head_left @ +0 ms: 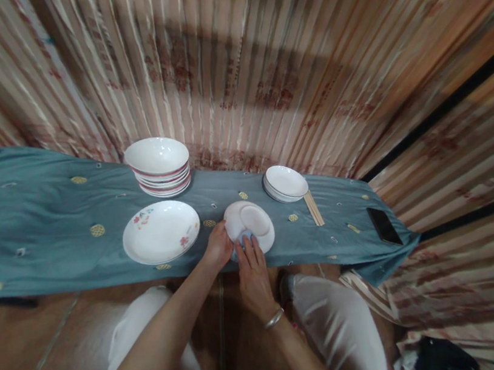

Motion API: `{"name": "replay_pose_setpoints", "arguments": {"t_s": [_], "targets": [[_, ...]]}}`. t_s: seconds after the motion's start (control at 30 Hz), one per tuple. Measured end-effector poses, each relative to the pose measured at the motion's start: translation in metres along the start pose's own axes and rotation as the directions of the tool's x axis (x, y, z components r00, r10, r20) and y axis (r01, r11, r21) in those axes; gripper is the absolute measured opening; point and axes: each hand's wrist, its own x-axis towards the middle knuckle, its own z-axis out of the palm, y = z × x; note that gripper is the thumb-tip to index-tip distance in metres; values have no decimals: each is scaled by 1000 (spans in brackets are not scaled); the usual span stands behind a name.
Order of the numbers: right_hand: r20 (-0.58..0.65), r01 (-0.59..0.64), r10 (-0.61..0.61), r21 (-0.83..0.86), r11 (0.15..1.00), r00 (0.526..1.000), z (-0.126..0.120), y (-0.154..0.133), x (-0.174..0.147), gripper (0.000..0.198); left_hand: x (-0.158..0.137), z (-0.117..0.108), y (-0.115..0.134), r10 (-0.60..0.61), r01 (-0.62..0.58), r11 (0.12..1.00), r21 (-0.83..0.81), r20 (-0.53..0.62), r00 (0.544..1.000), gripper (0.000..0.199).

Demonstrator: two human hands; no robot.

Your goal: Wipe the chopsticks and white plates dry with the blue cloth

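Observation:
My left hand (pixel 219 247) grips the left rim of a white plate (pixel 263 231), with the fingers closed on its edge. The plate is tilted, and a round foot ring on its underside faces me. My right hand (pixel 253 276) presses a light blue cloth (pixel 245 236) against the lower part of that underside. Its fingers lie over the cloth and partly hide it. To the left lies a large oval platter (pixel 162 232) with red flowers near its rim.
Behind the platter stands a stack of white bowls and plates with red rims (pixel 158 160). Small dark-rimmed plates (pixel 287 182) are stacked at the right, beside wooden chopsticks (pixel 313 209). A black phone (pixel 384 226) lies near the right end of the green tablecloth (pixel 52 237). Striped curtains (pixel 211 61) hang behind.

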Motion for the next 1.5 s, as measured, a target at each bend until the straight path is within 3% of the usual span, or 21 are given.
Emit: {"name": "replay_pose_setpoints", "arguments": {"t_s": [0.3, 0.53, 1.07, 1.5], "targets": [[109, 226, -229, 38, 973, 967, -15, 15, 38, 49, 3, -7, -3, 112, -111, 993, 26, -48, 992, 13], [152, 292, -308, 119, 949, 939, -20, 20, 62, 43, 12, -16, -6, 131, -132, 991, -5, -88, 987, 15], [205, 290, -329, 200, 936, 922, -28, 23, 98, 46, 5, -6, 0, 6, -13, 996, -85, -74, 997, 15], [223, 292, -326, 175, 940, 919, -21, 33, 133, 33, -3, 0, 4, -110, 108, 993, -52, -38, 993, 15]]}}
